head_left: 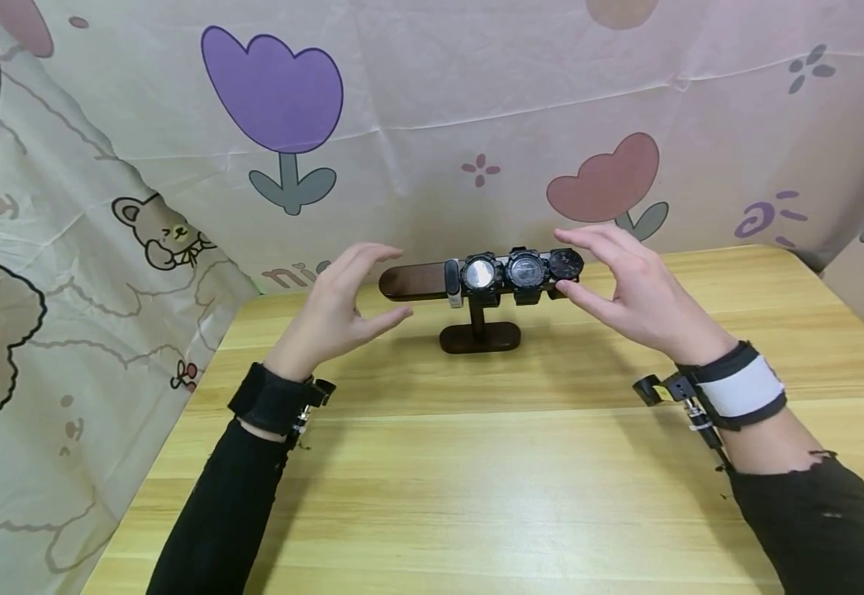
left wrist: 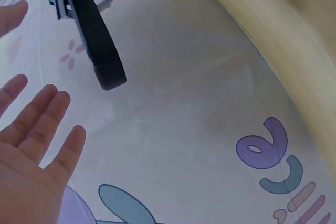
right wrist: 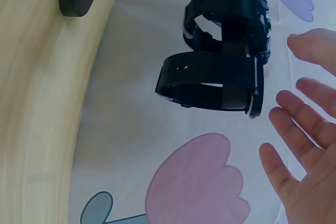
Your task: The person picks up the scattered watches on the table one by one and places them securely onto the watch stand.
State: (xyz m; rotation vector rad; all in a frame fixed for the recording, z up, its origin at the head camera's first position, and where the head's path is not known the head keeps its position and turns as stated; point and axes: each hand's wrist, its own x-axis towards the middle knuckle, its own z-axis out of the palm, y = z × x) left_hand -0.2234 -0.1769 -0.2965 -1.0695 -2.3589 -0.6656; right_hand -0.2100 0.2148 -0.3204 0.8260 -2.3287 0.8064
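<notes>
1. I noted a dark watch stand point(head_left: 477, 330) near the middle of the tabletop's far edge; its oval base rested on the wooden tabletop point(head_left: 521, 487), and its horizontal bar ran left to right, parallel to that edge.
2. Four pieces sat on the bar: a narrow white band point(head_left: 453, 283) near its middle, then a first black watch point(head_left: 481, 273), a second black watch point(head_left: 525, 269) and an end watch point(head_left: 566, 264) at the bar's right tip. The left half of the bar was bare.
3. My left hand point(head_left: 343, 302) hovered just off the bar's left end, fingers spread and relaxed, gripping nothing. The left wrist view confirmed straight, separated fingers point(left wrist: 37, 124), apart from the bar end point(left wrist: 105, 66).
4. My right hand point(head_left: 636, 285) hovered at the bar's right end, fingers apart and lightly curved over the end watch, thumb below it. I could not tell from the head view whether the thumb touched the watch.
5. The right wrist view showed the fingers point(right wrist: 299, 129) open and clear of the end watch's buckled strap point(right wrist: 210, 80).
6. A cloth backdrop point(head_left: 432, 124) with tulip prints hung behind the far edge.
</notes>
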